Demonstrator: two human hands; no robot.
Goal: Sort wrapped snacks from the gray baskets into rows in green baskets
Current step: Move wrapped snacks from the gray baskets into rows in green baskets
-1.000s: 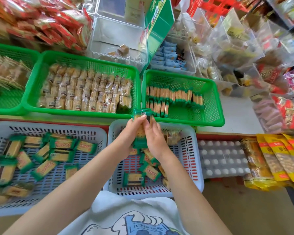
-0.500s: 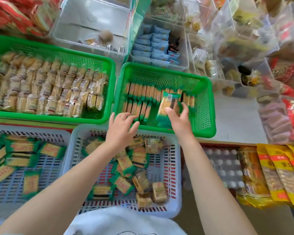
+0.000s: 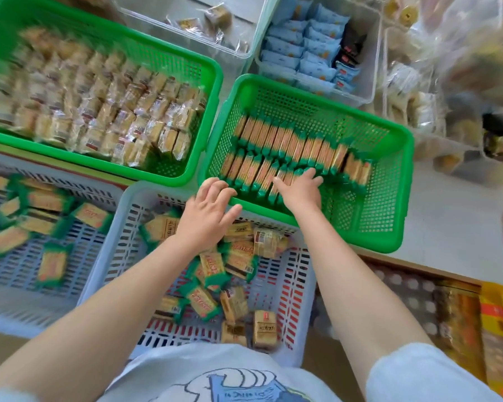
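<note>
The right green basket (image 3: 389, 236) holds two rows of green-wrapped snacks standing on edge, a far row (image 3: 291, 140) and a shorter near row (image 3: 250, 172). My right hand (image 3: 301, 191) reaches into this basket, its fingers spread on the right end of the near row and pressing the packs there. My left hand (image 3: 208, 211) hovers at the basket's near left rim with loosely bent fingers, holding nothing. Below both arms, the middle gray basket (image 3: 114, 256) contains loose green-wrapped snacks (image 3: 212, 265) and a few clear-wrapped ones (image 3: 263, 326).
A second gray basket (image 3: 18, 303) at the left holds more loose green packs. The left green basket (image 3: 206, 117) is filled with rows of clear-wrapped snacks. Clear bins (image 3: 369, 68) of blue packets stand behind. Yellow bags (image 3: 500, 343) lie at the lower right.
My right hand carried a stack of green-wrapped snacks from above the gray basket into the right green basket and set it at the near row's end. My left hand let go and followed to the rim.
</note>
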